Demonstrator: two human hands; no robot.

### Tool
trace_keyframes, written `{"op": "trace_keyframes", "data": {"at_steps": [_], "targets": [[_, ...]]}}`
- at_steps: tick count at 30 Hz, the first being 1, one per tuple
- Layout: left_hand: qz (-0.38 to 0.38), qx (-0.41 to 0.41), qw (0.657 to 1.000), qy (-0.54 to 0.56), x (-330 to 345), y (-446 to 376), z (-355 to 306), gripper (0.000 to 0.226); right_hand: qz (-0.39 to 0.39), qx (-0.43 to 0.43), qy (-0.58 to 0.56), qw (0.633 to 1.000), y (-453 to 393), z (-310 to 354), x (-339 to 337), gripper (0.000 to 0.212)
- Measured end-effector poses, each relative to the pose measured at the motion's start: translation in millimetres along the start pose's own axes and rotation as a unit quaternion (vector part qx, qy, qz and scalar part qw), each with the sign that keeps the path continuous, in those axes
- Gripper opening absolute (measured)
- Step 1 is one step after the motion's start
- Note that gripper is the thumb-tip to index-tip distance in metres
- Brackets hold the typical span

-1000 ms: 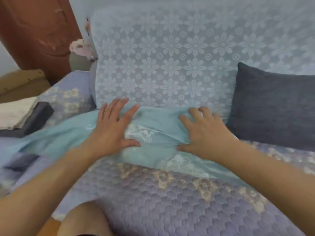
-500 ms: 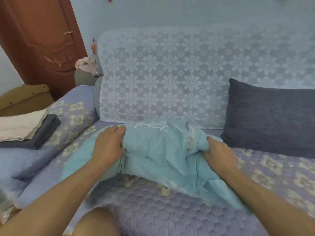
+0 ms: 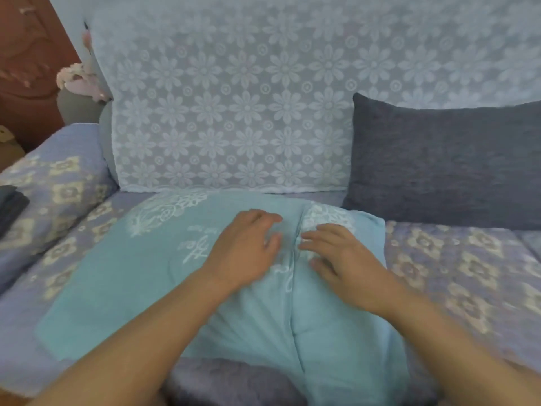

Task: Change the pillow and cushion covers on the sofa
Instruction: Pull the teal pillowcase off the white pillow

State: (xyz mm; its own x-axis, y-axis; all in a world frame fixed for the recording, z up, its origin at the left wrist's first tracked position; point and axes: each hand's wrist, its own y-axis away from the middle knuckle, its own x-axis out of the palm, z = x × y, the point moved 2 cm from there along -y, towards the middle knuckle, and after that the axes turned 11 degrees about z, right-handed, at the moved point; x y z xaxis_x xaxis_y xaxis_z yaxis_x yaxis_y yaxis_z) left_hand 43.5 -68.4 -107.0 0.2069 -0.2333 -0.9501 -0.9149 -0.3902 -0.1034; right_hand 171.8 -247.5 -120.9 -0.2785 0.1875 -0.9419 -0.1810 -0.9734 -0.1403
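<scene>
Your left hand [image 3: 246, 247] and right hand [image 3: 336, 256] lie flat, fingers loosely spread, on the teal pillow cover [image 3: 181, 282], one on each side of its raised centre fold. The cover lies spread on the quilted sofa seat [image 3: 456, 273], its far edge touching the lace-draped backrest [image 3: 234, 112]. The grey cushion [image 3: 445, 165] leans just beside its right corner; bare seat lies to the right.
</scene>
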Motion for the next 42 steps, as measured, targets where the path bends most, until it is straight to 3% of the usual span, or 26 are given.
{"op": "trace_keyframes", "data": {"at_steps": [2,5,8,12,13,16,17,20,22,23,26,29,31,33,35,38,42], "targets": [[0.047,-0.018,0.997,-0.055,49,-2,3,0.052,0.021,-0.030,0.032,0.999,-5,2,39,0.035],[0.003,-0.005,1.000,-0.013,81,11,23,0.045,0.035,-0.021,0.074,0.996,-10,-2,57,0.034],[-0.042,-0.024,0.996,0.076,84,23,25,0.049,-0.037,-0.030,0.126,0.991,-17,-4,44,0.032],[0.039,-0.069,0.997,-0.003,82,21,24,0.070,-0.123,0.030,0.128,0.984,-4,-15,2,0.054],[0.065,-0.079,0.994,-0.028,81,20,23,0.073,-0.095,0.077,0.135,0.983,3,-25,-10,0.059],[0.123,-0.080,0.985,-0.096,83,22,15,0.073,0.138,0.261,0.094,0.951,21,-54,-19,0.056],[0.121,-0.071,0.982,-0.125,86,23,11,0.071,0.154,0.301,0.064,0.939,23,-59,-12,0.051],[0.094,-0.050,0.976,-0.190,89,25,0,0.070,0.042,0.296,0.120,0.947,12,-46,4,0.023],[0.066,0.007,0.973,-0.220,81,18,-8,0.084,-0.032,0.304,0.116,0.945,8,-42,17,0.031],[0.043,0.058,0.971,-0.226,74,12,-14,0.080,-0.028,0.313,0.099,0.944,5,-44,24,0.038],[-0.005,0.208,0.959,-0.192,57,-15,-37,0.039,-0.044,0.327,-0.003,0.944,2,-53,26,0.046],[0.045,0.272,0.936,-0.220,49,-50,-59,0.038,-0.087,0.339,-0.077,0.934,-2,-59,16,0.042],[0.136,0.260,0.918,-0.268,47,-73,-66,0.050,-0.091,0.353,-0.104,0.925,-4,-61,12,0.041],[0.249,0.192,0.902,-0.295,40,-95,-65,0.067,-0.086,0.363,-0.113,0.921,-3,-62,17,0.041],[0.304,0.161,0.887,-0.307,34,-106,-66,0.060,-0.090,0.368,-0.115,0.918,-2,-63,23,0.038],[0.306,0.221,0.864,-0.333,37,-100,-70,0.012,-0.086,0.367,-0.106,0.920,-2,-68,29,0.029],[0.255,0.302,0.856,-0.333,38,-70,-72,0.011,-0.068,0.368,-0.051,0.926,-7,-62,34,0.025]]}}
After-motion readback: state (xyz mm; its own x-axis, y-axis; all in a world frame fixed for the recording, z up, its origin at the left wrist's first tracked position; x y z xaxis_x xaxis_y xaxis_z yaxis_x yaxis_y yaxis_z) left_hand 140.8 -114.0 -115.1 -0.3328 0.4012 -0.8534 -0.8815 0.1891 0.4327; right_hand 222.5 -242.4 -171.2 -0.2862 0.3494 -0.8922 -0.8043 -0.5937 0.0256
